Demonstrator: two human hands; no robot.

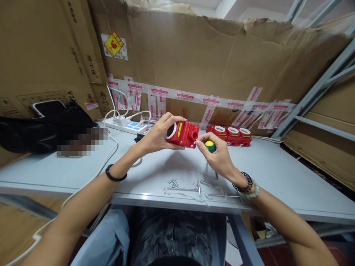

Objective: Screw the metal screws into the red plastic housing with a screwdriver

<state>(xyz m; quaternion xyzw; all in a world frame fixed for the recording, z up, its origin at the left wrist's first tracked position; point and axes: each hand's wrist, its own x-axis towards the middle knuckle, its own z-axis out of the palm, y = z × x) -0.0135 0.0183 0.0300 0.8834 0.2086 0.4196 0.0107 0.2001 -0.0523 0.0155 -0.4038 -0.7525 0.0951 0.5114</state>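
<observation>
A red box-shaped device (188, 135) with a white ring and a yellow label is held up above the table, tilted, with my left hand (159, 135) wrapped round it. Close by its right lower corner, my right hand (217, 157) is closed round a screwdriver (210, 146) with a green and yellow handle; its shaft points down. The thumb and forefinger of that hand pinch at the device's corner, where a tiny metal piece shows, too small to name. Below lie several loose screws (173, 183) and metal rods (183, 189).
Several similar red devices (233, 136) stand in a row at the back right. A white power strip (130, 125) with plugged cables lies back left, near a black bag (47, 129). Cardboard (194, 55) walls the table's back. A white cable (107, 160) crosses the table's left side.
</observation>
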